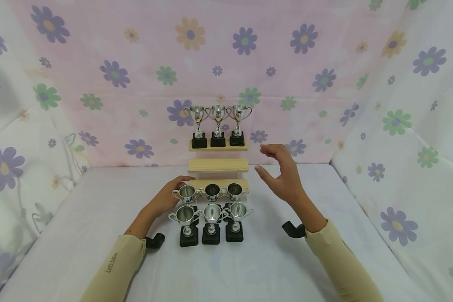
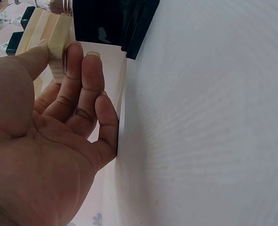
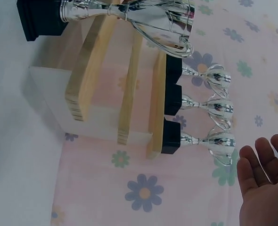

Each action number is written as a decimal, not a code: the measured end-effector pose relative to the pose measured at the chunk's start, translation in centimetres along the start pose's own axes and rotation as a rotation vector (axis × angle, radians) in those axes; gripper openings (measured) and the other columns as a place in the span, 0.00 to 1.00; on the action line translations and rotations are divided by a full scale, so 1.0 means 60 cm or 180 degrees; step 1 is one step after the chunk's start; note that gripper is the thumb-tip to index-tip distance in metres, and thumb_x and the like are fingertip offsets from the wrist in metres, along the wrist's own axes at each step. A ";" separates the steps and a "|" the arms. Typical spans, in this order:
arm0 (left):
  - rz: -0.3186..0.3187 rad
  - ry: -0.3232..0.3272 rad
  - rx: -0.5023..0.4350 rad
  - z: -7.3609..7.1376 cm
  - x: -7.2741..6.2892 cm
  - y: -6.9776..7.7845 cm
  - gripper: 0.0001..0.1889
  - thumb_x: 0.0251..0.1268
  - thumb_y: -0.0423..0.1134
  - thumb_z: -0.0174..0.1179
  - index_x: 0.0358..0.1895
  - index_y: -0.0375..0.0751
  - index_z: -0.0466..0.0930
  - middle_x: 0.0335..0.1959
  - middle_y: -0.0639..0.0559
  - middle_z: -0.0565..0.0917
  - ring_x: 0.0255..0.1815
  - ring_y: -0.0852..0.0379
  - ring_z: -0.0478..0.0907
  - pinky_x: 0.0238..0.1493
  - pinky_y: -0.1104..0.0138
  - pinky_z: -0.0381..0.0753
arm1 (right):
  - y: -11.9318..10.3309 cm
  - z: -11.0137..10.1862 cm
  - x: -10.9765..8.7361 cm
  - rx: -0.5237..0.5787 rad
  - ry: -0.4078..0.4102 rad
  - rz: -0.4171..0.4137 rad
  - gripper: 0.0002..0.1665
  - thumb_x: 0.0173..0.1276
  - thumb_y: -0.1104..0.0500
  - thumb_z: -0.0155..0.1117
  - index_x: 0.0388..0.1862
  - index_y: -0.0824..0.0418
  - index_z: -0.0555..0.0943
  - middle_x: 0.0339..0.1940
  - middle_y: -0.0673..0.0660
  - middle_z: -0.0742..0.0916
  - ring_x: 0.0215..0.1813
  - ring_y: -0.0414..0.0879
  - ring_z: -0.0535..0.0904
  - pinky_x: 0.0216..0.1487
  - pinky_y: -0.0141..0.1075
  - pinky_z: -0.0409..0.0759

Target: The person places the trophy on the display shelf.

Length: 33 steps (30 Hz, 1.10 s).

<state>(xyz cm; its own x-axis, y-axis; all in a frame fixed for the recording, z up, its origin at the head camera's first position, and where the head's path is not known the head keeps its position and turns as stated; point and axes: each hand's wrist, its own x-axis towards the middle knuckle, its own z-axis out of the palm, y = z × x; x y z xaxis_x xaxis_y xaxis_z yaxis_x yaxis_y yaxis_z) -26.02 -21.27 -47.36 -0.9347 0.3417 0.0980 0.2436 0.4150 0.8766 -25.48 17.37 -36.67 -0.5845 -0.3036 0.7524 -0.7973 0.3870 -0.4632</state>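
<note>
My left hand (image 1: 168, 196) grips the left end of the lowest plank of a three-tier wooden shelf (image 1: 218, 165). In the left wrist view, the thumb lies on one face of the plank end (image 2: 60, 40) and the fingers curl against the other side. My right hand (image 1: 284, 176) is raised in the air to the right of the shelf, thumb and fingers apart, holding nothing. Three silver trophies (image 1: 217, 126) with black bases stand upright in a row on the top plank. Two rows of silver cup trophies (image 1: 211, 216) stand on the table before the shelf.
The white-covered table (image 1: 287, 268) spreads around the shelf. Behind it hangs a pink flowered cloth (image 1: 147, 96), with flowered side cloths at left and right. Black wrist mounts (image 1: 294, 230) stick out from both wrists. The middle plank carries no trophy.
</note>
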 end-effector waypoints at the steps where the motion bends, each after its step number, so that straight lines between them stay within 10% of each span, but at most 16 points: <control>1: -0.0002 -0.0004 0.0007 0.001 0.001 0.000 0.40 0.57 0.16 0.42 0.77 0.39 0.69 0.46 0.44 0.87 0.48 0.51 0.82 0.62 0.48 0.74 | -0.001 0.000 -0.005 -0.0005 -0.0025 -0.0002 0.34 0.67 0.66 0.74 0.72 0.61 0.77 0.63 0.60 0.83 0.66 0.55 0.78 0.71 0.38 0.74; 33: -0.0065 -0.0012 0.0088 -0.001 0.000 0.001 0.41 0.57 0.15 0.40 0.77 0.41 0.69 0.51 0.44 0.87 0.51 0.51 0.81 0.59 0.53 0.75 | -0.057 0.032 -0.090 0.0131 -0.1170 -0.0450 0.34 0.67 0.55 0.78 0.70 0.61 0.80 0.64 0.53 0.81 0.65 0.47 0.78 0.64 0.43 0.79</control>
<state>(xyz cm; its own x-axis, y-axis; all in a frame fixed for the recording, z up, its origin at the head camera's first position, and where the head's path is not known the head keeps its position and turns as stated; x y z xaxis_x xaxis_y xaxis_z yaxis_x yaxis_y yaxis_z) -26.02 -21.29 -47.30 -0.9386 0.3361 0.0782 0.2314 0.4449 0.8651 -19.87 16.01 -40.07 -0.4776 -0.6458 0.5957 -0.8747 0.2863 -0.3910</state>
